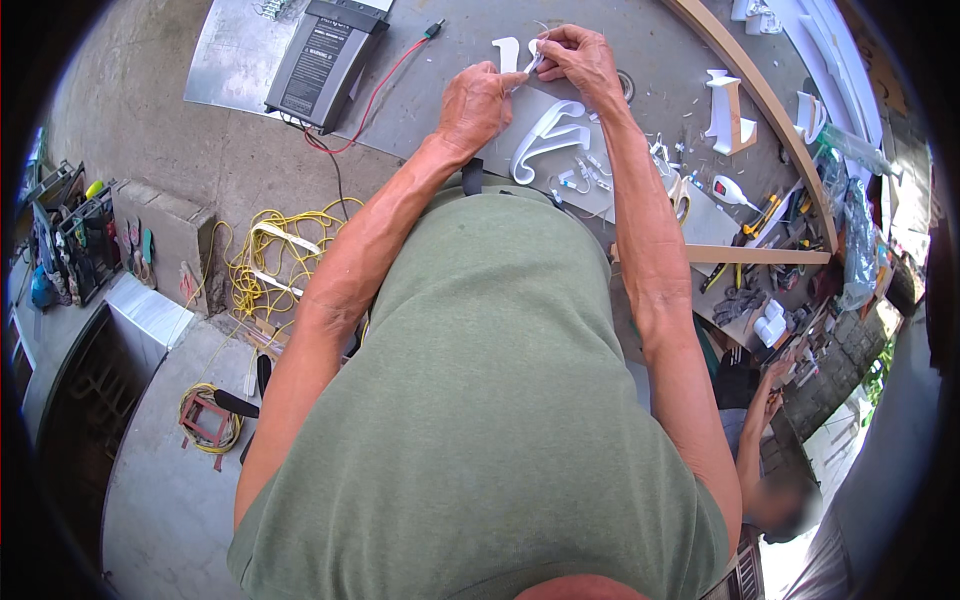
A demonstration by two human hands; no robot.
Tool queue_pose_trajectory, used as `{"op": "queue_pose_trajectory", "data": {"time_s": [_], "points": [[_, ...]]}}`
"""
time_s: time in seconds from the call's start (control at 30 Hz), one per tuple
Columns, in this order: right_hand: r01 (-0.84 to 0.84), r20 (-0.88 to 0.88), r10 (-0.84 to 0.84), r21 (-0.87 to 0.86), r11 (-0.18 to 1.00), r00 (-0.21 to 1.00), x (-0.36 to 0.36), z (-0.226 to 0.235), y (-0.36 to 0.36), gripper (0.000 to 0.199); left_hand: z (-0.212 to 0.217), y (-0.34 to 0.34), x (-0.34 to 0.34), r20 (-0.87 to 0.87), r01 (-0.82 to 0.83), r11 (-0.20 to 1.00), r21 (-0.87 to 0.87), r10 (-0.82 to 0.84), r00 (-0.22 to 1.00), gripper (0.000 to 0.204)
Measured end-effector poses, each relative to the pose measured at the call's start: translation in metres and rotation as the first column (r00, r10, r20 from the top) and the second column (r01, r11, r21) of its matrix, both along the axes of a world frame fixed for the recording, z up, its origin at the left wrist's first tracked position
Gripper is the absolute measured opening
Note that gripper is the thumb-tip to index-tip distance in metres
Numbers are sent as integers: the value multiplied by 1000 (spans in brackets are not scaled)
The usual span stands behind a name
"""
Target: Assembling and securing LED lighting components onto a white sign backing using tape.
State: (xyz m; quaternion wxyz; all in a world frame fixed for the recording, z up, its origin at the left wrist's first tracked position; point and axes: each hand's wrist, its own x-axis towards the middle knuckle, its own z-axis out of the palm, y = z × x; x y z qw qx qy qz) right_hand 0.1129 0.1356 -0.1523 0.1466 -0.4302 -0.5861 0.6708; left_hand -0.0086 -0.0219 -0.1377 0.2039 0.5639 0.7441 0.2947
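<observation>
My left hand (pixel 477 108) and my right hand (pixel 583 66) meet over the grey work table (pixel 440 95). Between their pinched fingertips is a small white piece with thin wire-like ends (pixel 535 63); its exact kind is too small to make out. A curved white letter-like form (pixel 507 52) lies just beyond my left hand, partly hidden by the fingers. Closer to my body rests a larger white channel-shaped form (pixel 548 140). Beside it are several small white LED modules on wires (pixel 588 175), below my right wrist.
A black and grey power supply box (pixel 325 65) with a red lead (pixel 380 85) stands at left. A brown strip frame (pixel 765 85) curves along the right, near white forms (pixel 730 112) and hand tools (pixel 760 215). Yellow cord (pixel 262 262) lies on the floor. Another person (pixel 750 430) works at lower right.
</observation>
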Motion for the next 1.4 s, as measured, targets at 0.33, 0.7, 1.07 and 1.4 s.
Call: {"op": "queue_pose_trajectory", "data": {"time_s": [0.33,0.7,1.07,1.4], "points": [[-42,20,42,16,999,999,1,0,3,20,0,-1,0,-17,7,1000,6,-7,1000,36],[-35,28,34,36,999,999,0,-2,2,17,2,0,1,48,-24,1000,5,24,999,36],[-26,59,22,64,998,998,-2,-4,2,18,-3,-1,0,155,-147,988,50,137,978,24],[-47,104,35,108,993,994,-1,1,-3,20,-1,0,-3,180,-132,991,-22,134,974,21]]}}
